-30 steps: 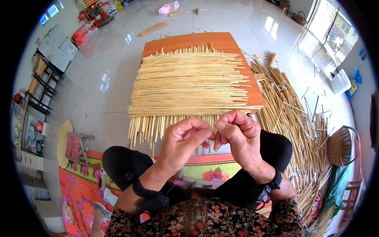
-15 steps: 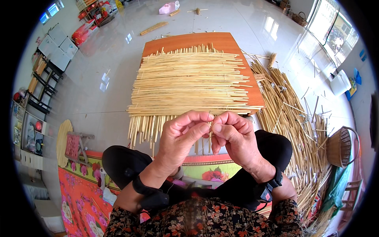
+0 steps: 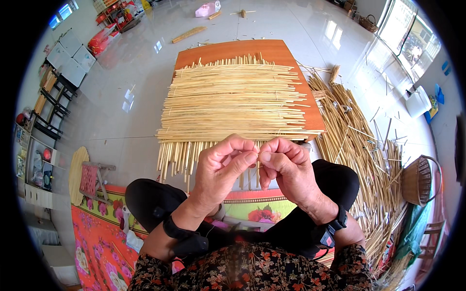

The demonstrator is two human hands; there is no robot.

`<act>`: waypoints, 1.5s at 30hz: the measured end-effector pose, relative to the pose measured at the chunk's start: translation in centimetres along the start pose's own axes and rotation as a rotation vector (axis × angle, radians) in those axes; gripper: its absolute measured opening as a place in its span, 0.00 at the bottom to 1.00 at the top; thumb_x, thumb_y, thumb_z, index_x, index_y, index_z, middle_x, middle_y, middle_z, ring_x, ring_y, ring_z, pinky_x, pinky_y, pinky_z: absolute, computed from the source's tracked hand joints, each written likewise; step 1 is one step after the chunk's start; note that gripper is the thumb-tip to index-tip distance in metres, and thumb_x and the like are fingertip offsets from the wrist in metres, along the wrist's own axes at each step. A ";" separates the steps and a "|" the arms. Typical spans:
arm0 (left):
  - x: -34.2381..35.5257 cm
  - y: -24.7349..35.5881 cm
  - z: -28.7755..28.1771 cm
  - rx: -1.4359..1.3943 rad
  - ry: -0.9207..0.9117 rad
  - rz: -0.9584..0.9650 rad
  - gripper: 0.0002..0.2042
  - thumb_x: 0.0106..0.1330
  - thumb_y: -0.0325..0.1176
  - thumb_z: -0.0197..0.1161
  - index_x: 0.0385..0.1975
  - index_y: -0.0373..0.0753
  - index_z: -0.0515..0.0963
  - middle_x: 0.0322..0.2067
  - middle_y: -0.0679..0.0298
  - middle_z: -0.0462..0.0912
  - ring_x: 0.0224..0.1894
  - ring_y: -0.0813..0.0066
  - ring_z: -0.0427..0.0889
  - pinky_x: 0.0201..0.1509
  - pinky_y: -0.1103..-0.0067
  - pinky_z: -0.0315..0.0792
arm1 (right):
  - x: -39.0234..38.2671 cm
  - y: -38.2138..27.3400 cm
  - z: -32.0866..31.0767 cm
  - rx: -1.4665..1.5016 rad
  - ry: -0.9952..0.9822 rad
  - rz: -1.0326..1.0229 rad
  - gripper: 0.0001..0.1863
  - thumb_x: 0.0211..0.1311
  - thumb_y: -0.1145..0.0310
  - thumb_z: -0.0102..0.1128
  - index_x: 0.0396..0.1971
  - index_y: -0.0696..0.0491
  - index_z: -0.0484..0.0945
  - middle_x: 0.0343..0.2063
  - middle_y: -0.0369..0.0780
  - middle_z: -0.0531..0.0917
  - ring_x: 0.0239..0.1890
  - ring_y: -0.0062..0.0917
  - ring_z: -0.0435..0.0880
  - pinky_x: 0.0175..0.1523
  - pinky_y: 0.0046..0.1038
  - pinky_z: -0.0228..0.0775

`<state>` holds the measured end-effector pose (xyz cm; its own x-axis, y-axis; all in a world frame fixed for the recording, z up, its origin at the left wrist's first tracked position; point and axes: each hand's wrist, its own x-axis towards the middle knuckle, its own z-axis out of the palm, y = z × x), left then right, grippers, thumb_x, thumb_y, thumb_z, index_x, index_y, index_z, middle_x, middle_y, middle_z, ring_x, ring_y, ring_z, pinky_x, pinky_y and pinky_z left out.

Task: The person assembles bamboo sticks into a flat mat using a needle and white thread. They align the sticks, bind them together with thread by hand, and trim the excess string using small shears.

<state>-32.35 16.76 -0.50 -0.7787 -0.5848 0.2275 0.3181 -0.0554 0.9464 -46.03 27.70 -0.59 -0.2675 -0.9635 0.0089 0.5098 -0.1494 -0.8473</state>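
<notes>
Both grips are pinching, the left hand (image 3: 221, 162) and the right hand (image 3: 292, 167) each bringing thumb and forefinger together, with the tips of the two hands almost meeting; whether a thin strand is running between them, I cannot tell. They are showing in front of the near edge of the stalk mat (image 3: 233, 102), which is lying on the orange-brown desk (image 3: 286, 52) with crosswise stalks uppermost and other stalk ends (image 3: 174, 156) poking out towards the person. Judging by the pose, fine fingertip work is being done beside that edge, and the next move is calling for a steady pinch and small motions that are not snagging the protruding ends. Bent knees (image 3: 148, 199) are flanking the forearms (image 3: 194, 213); on the right, loose stalks (image 3: 357, 131) are crowding the desk's side; on the left, tiled floor (image 3: 128, 157) is offering more room.
</notes>
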 end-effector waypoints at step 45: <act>-0.5 0.2 1.9 0.020 0.019 -0.061 0.04 0.67 0.22 0.59 0.39 0.30 0.78 0.32 0.64 0.83 0.35 0.83 0.81 0.38 0.86 0.76 | -1.5 -0.8 1.1 -0.530 0.206 -0.460 0.05 0.63 0.77 0.61 0.30 0.59 0.73 0.22 0.36 0.83 0.25 0.14 0.83 0.29 0.15 0.74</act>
<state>-32.97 18.59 0.04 -0.7859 -0.5960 0.1649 0.2595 -0.0757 0.9628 -45.15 29.01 0.63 -0.5345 -0.7600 0.3697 -0.1412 -0.3510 -0.9257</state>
